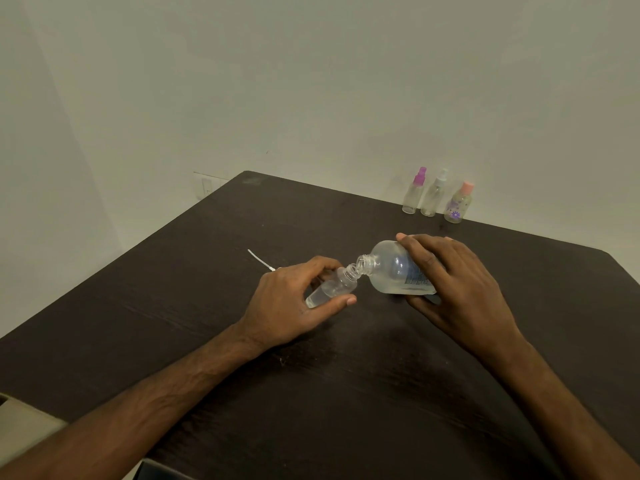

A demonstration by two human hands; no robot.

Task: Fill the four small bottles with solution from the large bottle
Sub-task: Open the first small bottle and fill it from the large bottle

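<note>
My right hand [460,285] grips the large clear bottle [391,268], tipped on its side with its open neck pointing left. Its mouth meets the open neck of a small clear bottle [334,287], which my left hand [294,303] holds tilted just above the dark table [207,306]. Some clear liquid lies in the small bottle's lower end. Three more small bottles stand capped at the far right edge: one with a purple sprayer [414,192], one with a white sprayer [434,194], one with a pink cap [459,204].
A thin white dip tube [259,259] from a sprayer lies on the table just behind my left hand. The wall runs close behind the table's far edge. A beige object [20,424] shows at the lower left corner.
</note>
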